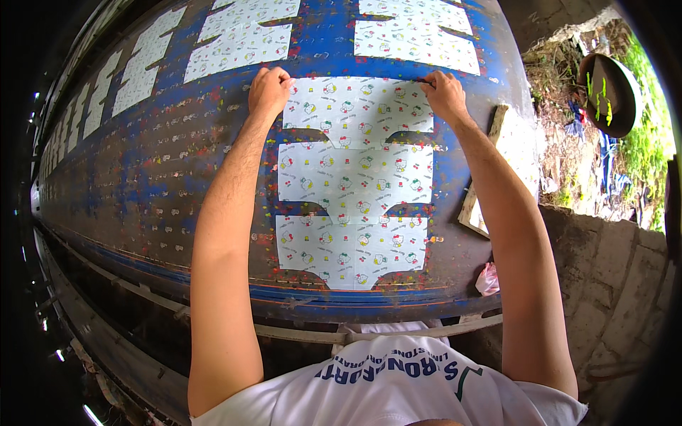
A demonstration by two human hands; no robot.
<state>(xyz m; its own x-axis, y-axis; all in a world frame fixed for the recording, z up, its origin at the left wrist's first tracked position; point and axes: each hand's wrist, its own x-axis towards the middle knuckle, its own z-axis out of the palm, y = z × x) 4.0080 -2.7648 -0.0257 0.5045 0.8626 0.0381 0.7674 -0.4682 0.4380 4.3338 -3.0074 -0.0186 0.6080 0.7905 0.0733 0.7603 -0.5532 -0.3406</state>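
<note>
1. Nearest the lens, at the bottom centre of the frame, is the person's white T-shirt (pixel 398 387), with both bare forearms rising from it toward the upper middle.
2. Left hand (pixel 270 91) rests fingers-down on the upper left corner of a patterned white fabric piece (pixel 359 105), pressing it flat rather than gripping it.
3. Right hand (pixel 444 92) sits at that piece's upper right corner, fingers pinched on what looks like a thin dark tool (pixel 425 82); it is too small to identify.
4. That piece lies at upper centre on the long blue paint-spattered table (pixel 142 177), with two matching pieces (pixel 355 213) below it.
5. More cut pieces (pixel 241 35) line the top edge.
6. At right, a wooden board (pixel 497 170) leans off the table's end.
</note>
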